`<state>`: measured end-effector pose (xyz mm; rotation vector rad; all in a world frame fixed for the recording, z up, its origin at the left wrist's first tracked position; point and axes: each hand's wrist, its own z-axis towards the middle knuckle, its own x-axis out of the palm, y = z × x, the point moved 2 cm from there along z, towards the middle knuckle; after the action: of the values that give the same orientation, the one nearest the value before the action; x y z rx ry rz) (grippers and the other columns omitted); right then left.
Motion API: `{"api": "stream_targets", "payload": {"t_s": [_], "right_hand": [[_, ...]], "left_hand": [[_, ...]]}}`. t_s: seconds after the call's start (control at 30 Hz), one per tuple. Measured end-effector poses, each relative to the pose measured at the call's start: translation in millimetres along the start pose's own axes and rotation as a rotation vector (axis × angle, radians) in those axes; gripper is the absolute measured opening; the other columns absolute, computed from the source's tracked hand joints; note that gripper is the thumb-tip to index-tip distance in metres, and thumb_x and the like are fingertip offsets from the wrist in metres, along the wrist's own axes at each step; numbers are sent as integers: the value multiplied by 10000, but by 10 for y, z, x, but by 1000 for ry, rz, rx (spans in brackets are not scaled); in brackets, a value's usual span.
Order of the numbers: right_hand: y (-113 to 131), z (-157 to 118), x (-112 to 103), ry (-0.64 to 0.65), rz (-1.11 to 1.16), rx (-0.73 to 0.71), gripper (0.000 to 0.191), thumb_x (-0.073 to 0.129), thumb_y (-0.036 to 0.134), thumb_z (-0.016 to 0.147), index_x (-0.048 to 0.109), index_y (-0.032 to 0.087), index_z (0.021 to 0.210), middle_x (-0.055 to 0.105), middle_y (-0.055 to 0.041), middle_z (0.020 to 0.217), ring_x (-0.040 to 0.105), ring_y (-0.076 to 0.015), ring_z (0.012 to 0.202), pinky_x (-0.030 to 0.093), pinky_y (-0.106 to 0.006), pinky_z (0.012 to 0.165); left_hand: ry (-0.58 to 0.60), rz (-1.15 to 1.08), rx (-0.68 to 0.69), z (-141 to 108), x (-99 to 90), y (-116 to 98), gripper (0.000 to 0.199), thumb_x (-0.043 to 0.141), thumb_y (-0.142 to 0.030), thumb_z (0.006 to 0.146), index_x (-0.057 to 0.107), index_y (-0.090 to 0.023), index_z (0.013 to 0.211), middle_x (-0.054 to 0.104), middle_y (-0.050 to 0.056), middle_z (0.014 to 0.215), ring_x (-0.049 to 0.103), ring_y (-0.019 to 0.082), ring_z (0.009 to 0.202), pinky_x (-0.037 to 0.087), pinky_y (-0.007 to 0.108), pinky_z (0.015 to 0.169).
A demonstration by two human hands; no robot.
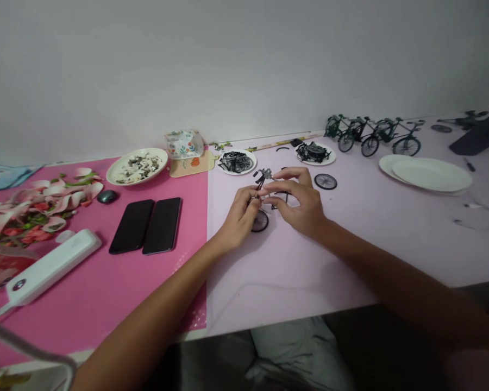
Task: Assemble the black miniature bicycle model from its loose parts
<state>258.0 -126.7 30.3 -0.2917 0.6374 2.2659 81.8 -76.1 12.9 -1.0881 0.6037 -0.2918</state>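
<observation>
Fingers of the left hand [244,213] and right hand [301,200] are clamped on a small model bicycle [263,177], held over the pale side of the worktop [269,282]. A loose wheel [325,181] lies just beyond the right hand, near a plate of dark parts [328,158].

Both hands, left [241,213] and right [300,200], around a small black model bicycle [264,178] above the table [285,271].

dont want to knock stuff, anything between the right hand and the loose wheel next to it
Nothing visible stands between the right hand and the loose wheel; the plate of black parts lies beyond the wheel, towards the wall.
</observation>
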Motion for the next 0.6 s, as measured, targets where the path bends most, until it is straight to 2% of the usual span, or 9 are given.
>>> {"api": "stream_targets", "payload": {"t_s": [0.17,0.3,0.47,0.6], "right_hand": [[1,16,1,-41,-14,-3,156,755,220,944,805,322,1051,682,-79,1024,679,-285,1083,633,-510,946],[9,9,10,-48,1,-48,174,764,222,943,804,333,1070,686,-72,998,670,-286,1079,624,-502,935],[5,-16,16,28,16,-52,322,847,261,880,779,331,1187,700,-95,1111,648,-311,1165,584,-545,1022],[19,-14,9,42,3,-75,367,852,236,872,766,340,1213,717,-86,1077,649,-318,1177,574,-556,1028]], "left_hand": [[7,10,32,9,-30,-71,275,399,-433,1090,574,-224,1054,572,139,1348,512,275,1352,397,462,1203],[11,12,49,7,-28,-85,302,403,-472,1094,578,-227,1089,560,141,1381,486,264,1398,356,440,1241],[17,-41,3,9,-7,-48,340,386,-479,1101,582,-225,1213,531,140,1435,487,251,1413,397,420,1216],[18,-57,-12,4,12,-31,353,395,-462,1099,604,-213,1236,571,141,1394,539,265,1312,471,433,1133]]}}
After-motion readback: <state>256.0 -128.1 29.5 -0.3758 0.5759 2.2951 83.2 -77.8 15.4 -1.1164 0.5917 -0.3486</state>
